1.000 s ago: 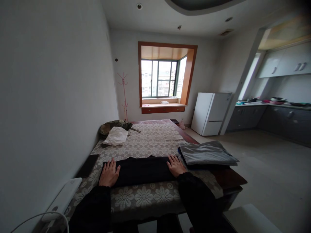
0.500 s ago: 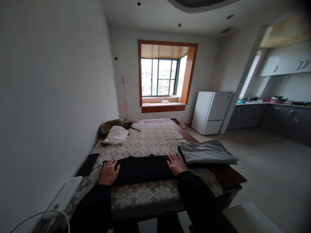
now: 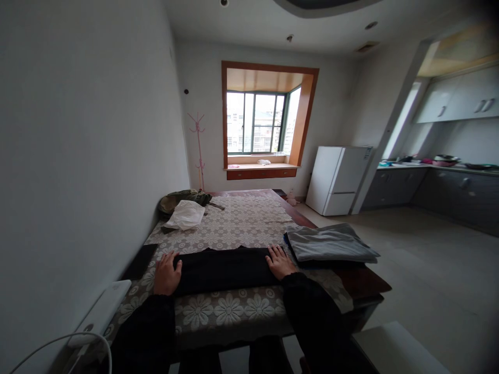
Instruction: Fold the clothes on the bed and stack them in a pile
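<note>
A folded black garment (image 3: 224, 267) lies as a long strip across the near part of the table, on a lace cloth with a flower pattern (image 3: 234, 228). My left hand (image 3: 167, 274) rests flat at the strip's left end, fingers apart. Flat on the right end lies my right hand (image 3: 279, 263), also with spread fingers. Neither hand grips anything. Both forearms are in dark sleeves.
A folded grey garment (image 3: 331, 243) on a dark pile sits just right of my right hand. A white bag (image 3: 186, 215) and an olive bundle (image 3: 183, 198) lie at the table's far left. A white device with a cable (image 3: 100, 315) is near left. Wall runs along the left; fridge (image 3: 338, 180) far right.
My left hand has slid left, off the top of the black garment to its left end. The right hand has stayed in place. The view shifted slightly.
</note>
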### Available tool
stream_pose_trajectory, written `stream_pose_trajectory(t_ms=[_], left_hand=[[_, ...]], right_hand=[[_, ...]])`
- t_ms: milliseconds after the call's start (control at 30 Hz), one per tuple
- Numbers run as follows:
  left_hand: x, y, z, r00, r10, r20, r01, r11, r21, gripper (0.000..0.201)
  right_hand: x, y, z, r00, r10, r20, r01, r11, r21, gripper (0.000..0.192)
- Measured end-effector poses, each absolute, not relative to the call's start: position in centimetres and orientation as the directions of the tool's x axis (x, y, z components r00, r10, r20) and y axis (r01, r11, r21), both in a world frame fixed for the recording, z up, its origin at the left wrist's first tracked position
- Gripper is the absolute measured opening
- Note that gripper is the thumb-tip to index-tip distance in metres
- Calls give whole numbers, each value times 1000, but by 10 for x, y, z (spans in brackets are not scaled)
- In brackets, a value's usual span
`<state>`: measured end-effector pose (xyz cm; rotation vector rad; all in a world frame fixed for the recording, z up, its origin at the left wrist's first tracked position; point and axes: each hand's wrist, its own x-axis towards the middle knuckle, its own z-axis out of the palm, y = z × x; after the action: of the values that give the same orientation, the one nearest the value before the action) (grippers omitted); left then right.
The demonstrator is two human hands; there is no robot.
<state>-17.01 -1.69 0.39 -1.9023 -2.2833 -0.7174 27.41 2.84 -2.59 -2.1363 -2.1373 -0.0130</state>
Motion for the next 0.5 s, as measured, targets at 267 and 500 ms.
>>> stream_pose_trajectory(t_ms=[267, 500], left_hand=[[-202, -48, -3, -364, 909, 202, 929, 337, 155, 83], [-204, -57, 12, -271, 945, 182, 960, 252, 122, 58]], right_hand=[[274, 29, -23, 5, 998, 67, 996, 1, -84, 61], [273, 28, -23, 9, 998, 59, 996, -4, -84, 62]])
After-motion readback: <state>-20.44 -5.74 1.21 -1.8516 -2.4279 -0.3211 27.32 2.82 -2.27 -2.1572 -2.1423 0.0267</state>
